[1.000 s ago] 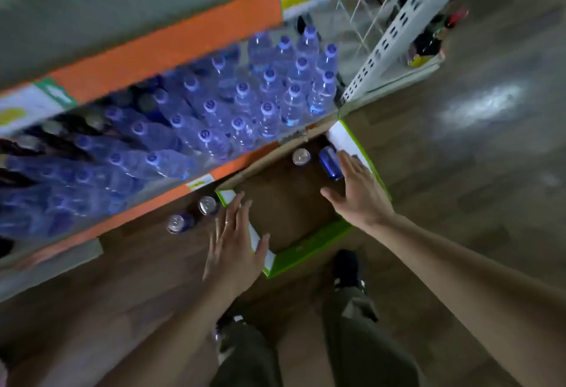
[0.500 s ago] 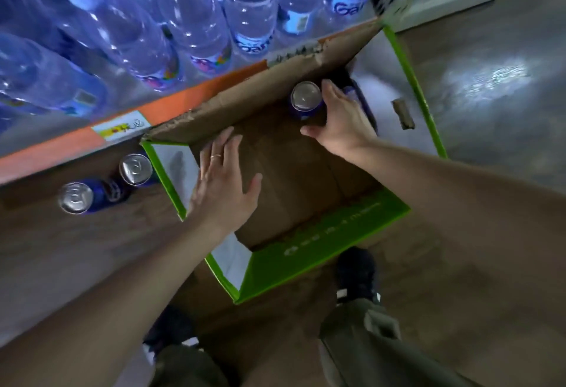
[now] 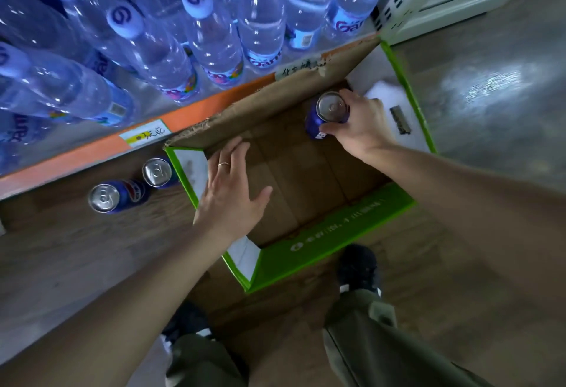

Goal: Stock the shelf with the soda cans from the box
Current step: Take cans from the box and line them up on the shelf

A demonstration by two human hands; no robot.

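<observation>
Your open cardboard box (image 3: 333, 239) holds one blue soda can (image 3: 326, 117) at its far right corner, upright. Two more cans (image 3: 131, 190) stand on the low shelf (image 3: 76, 233) just left of the box, beneath rows of water bottles (image 3: 196, 49). Your right hand (image 3: 358, 123) curls around the boxed can; your left hand (image 3: 232, 196) hovers flat, fingers spread, over the box's left edge.

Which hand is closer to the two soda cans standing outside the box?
Left. The left hand hovers open over the box's left edge, just right of the two cans. The right hand grips another can in the box's far corner.
</observation>
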